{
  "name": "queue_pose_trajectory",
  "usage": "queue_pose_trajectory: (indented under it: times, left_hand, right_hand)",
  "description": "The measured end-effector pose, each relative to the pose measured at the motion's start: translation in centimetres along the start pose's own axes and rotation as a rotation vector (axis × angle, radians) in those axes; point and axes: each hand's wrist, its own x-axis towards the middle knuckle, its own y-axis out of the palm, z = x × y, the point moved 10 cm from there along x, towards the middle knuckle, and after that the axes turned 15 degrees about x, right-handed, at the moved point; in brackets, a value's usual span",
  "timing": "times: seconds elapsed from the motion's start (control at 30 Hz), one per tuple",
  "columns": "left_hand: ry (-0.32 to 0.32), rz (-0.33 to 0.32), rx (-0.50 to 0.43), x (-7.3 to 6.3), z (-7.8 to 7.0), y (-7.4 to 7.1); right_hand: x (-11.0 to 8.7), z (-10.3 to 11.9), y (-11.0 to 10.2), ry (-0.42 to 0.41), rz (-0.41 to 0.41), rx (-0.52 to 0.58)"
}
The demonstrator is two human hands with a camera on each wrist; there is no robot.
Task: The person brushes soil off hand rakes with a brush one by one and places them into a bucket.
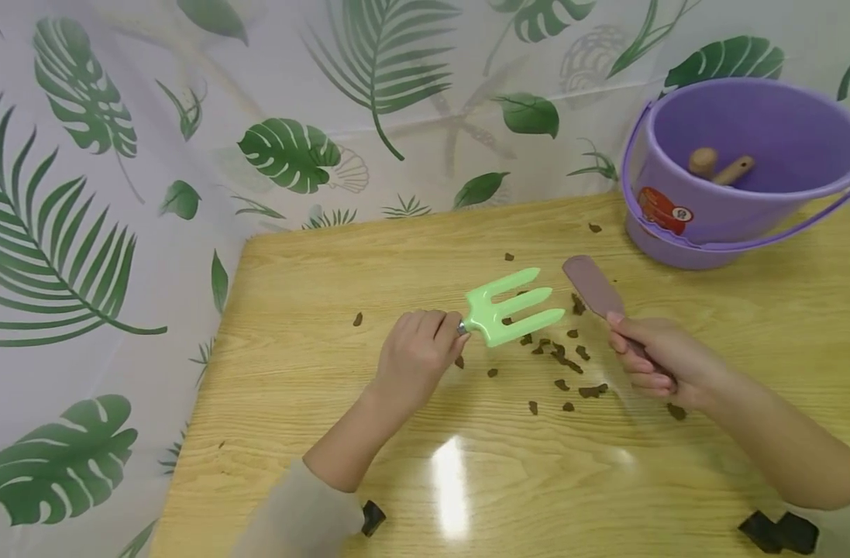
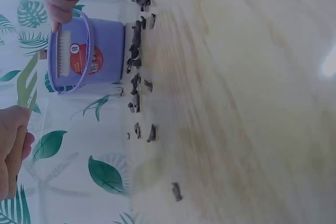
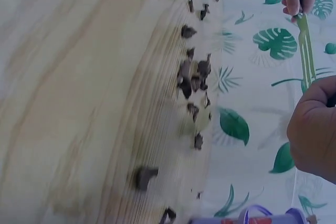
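My left hand [image 1: 418, 349] grips the handle of a light green three-pronged garden hand fork [image 1: 497, 316], its prongs raised off the table and pointing right. My right hand [image 1: 665, 363] holds a brush [image 1: 595, 287] by its narrow handle, the mauve back facing up. In the left wrist view, white bristles [image 2: 63, 53] show along the brush, which is held clear of the tabletop. Small dark brown crumbs [image 1: 567, 358] lie scattered on the wood beneath and between the two tools. The fork's handle is mostly hidden inside my left fist.
A purple bucket [image 1: 734, 213] with a hanging handle stands at the back right, and wooden handles [image 1: 733, 170] lean inside it. The wooden table [image 1: 292, 403] meets a leaf-printed wall covering [image 1: 411, 174] at the back and left. A few stray crumbs lie farther out.
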Motion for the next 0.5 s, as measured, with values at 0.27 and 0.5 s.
queue_pose_trajectory:
  times: [0.27, 0.5]
  left_hand:
    - [0.003, -0.015, -0.019, 1.6, 1.9, 0.1]
    - [-0.008, -0.003, -0.043, 3.4, 2.8, 1.3]
  right_hand:
    - [-2.2, 1.2, -2.4, -0.046, -0.048, -0.152]
    - [-4.6, 1.7, -4.2, -0.033, 0.028, -0.212]
